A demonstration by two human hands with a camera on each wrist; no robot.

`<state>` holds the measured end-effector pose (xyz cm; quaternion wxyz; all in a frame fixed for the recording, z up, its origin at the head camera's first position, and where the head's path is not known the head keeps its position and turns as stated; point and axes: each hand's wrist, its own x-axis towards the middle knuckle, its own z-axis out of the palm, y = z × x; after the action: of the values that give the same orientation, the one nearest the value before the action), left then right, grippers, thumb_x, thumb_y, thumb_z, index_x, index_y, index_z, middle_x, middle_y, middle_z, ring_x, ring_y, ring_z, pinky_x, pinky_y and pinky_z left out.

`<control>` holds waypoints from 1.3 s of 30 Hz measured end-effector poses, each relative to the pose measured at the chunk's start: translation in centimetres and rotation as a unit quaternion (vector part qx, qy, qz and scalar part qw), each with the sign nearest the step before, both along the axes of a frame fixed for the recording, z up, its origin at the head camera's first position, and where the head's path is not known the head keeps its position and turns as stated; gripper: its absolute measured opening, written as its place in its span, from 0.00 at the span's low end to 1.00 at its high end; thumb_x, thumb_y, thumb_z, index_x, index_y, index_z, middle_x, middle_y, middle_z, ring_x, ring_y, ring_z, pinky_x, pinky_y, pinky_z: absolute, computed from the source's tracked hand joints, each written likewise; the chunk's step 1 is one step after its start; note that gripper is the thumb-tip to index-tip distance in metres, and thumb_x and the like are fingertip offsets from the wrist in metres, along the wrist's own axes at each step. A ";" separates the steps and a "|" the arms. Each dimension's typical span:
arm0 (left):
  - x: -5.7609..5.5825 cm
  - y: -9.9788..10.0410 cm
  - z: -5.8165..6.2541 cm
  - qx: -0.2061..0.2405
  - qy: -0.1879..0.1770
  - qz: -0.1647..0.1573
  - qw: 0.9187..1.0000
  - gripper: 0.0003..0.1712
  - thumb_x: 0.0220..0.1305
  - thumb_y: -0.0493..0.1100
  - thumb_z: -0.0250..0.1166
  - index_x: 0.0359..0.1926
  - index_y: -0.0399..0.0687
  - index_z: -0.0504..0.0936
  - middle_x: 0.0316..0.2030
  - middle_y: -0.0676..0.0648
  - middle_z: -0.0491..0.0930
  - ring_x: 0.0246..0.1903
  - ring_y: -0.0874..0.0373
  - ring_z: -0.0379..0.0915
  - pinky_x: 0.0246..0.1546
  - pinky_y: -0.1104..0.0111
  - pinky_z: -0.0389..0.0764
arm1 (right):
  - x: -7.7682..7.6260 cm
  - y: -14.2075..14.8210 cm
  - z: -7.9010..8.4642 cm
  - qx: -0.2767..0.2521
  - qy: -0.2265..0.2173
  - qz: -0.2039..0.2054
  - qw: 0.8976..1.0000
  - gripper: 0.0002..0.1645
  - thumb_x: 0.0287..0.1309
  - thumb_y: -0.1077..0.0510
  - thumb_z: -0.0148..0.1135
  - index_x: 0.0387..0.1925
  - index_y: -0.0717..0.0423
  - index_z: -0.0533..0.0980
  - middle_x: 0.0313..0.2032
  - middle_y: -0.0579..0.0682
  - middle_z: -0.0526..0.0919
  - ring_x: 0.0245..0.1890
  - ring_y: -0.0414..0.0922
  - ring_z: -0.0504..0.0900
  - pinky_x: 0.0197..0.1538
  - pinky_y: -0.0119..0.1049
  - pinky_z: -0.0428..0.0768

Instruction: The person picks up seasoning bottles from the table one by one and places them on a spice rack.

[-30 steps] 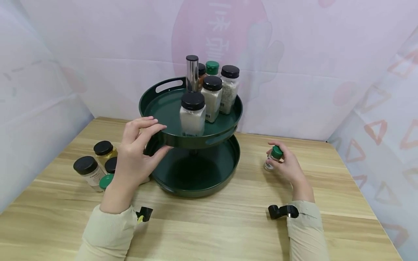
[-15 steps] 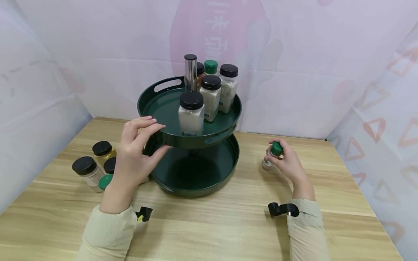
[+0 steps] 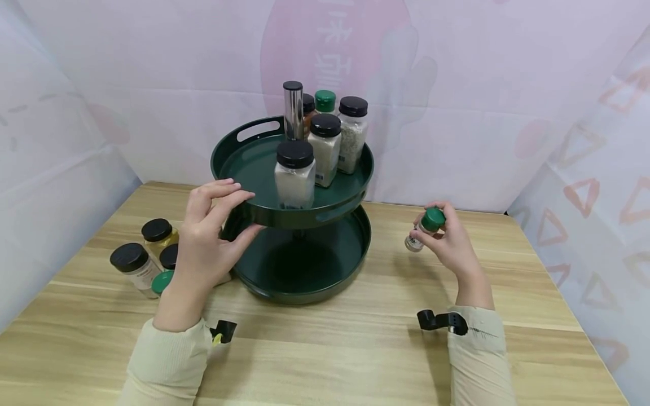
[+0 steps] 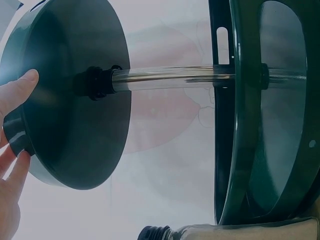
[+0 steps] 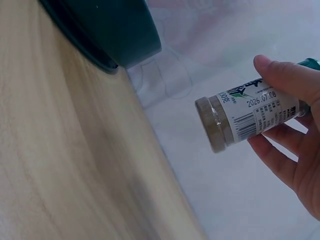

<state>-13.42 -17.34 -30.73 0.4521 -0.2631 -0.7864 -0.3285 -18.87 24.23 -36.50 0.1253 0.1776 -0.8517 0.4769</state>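
Note:
My right hand (image 3: pixel 452 245) grips a small spice jar (image 5: pixel 240 110) with a green cap and a white printed label, between thumb and fingers. The jar leans, its base raised off the table in the right wrist view and brown powder showing inside. At the left front of a dark green two-tier turntable rack (image 3: pixel 238 211), my left hand (image 3: pixel 205 237) holds the upper tray's rim, thumb beneath and fingers over the edge. Standing on that tray are a black-capped jar of white powder (image 3: pixel 294 183), another pale-filled jar (image 3: pixel 325 152) and several more behind.
The rack's lower tray (image 3: pixel 304 296) sits on the wooden table (image 3: pixel 330 355). Left of it, partly behind my left arm, stand several jars, among them a black-capped one (image 3: pixel 133 262) and a green-capped one (image 3: pixel 161 282). A pale curtain (image 3: pixel 457 113) closes off the back.
My right hand has lifted the green-capped spice jar up off the table and tilted it. My left hand has kept its hold on the upper tray's rim.

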 end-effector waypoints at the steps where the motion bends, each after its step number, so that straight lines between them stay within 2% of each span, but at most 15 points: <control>1: 0.0 0.0 0.0 0.000 0.000 0.000 1.000 0.30 0.39 0.27 0.80 0.49 0.36 0.83 0.51 0.34 0.76 0.59 0.40 0.69 0.69 0.71 0.66 | 0.1 -0.1 0.2 -0.003 0.002 -0.001 1.000 0.30 0.59 0.66 0.68 0.58 0.64 0.63 0.45 0.60 0.80 0.42 0.31 0.79 0.41 0.24 0.81; 6: -0.1 0.0 0.0 0.001 -0.001 0.000 1.000 0.30 0.39 0.27 0.80 0.49 0.36 0.83 0.51 0.34 0.76 0.59 0.40 0.69 0.68 0.71 0.66 | 0.4 -0.5 1.0 -0.020 0.017 -0.002 1.000 0.28 0.58 0.66 0.69 0.55 0.66 0.65 0.43 0.56 0.80 0.40 0.31 0.80 0.35 0.25 0.80; 14: -0.1 -0.1 0.1 -0.002 0.000 0.004 1.000 0.30 0.40 0.27 0.80 0.49 0.36 0.83 0.51 0.34 0.76 0.60 0.41 0.69 0.69 0.72 0.66 | 0.6 -1.3 1.9 -0.071 0.072 0.005 0.995 0.25 0.55 0.72 0.68 0.52 0.65 0.68 0.37 0.41 0.83 0.37 0.33 0.82 0.32 0.26 0.80; 22: -0.1 -0.1 0.2 -0.004 -0.001 0.008 1.000 0.30 0.40 0.27 0.80 0.49 0.36 0.83 0.51 0.34 0.76 0.60 0.40 0.69 0.68 0.72 0.66 | 0.9 -2.1 2.7 -0.084 0.098 0.010 0.992 0.25 0.53 0.74 0.68 0.52 0.66 0.69 0.37 0.41 0.84 0.37 0.34 0.83 0.33 0.25 0.80; 29: 0.0 -0.2 0.2 -0.009 -0.003 0.012 1.000 0.30 0.40 0.27 0.80 0.50 0.37 0.83 0.52 0.34 0.76 0.60 0.40 0.69 0.68 0.74 0.66 | 1.6 -2.7 3.4 -0.094 0.111 0.027 0.989 0.27 0.52 0.76 0.67 0.52 0.61 0.70 0.37 0.46 0.84 0.39 0.34 0.84 0.39 0.24 0.82; 36: 0.0 -0.2 0.1 -0.006 0.000 0.008 1.000 0.31 0.39 0.27 0.80 0.49 0.37 0.83 0.51 0.34 0.76 0.59 0.40 0.69 0.68 0.73 0.66 | 2.3 -3.3 4.3 -0.095 0.152 0.064 0.982 0.28 0.50 0.79 0.67 0.53 0.72 0.67 0.38 0.42 0.84 0.39 0.34 0.83 0.40 0.23 0.81; 39: 0.0 -0.1 -0.1 -0.004 -0.002 0.005 1.000 0.30 0.39 0.27 0.80 0.49 0.36 0.83 0.51 0.34 0.76 0.59 0.40 0.69 0.68 0.73 0.66 | 2.5 -3.7 4.6 -0.100 0.162 0.082 0.978 0.29 0.49 0.80 0.67 0.53 0.74 0.67 0.39 0.45 0.84 0.39 0.35 0.83 0.39 0.23 0.81</control>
<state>-13.42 -17.49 -30.79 0.4508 -0.2603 -0.7899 -0.3242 -16.34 20.50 -31.91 0.2391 0.3078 -0.7508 0.5333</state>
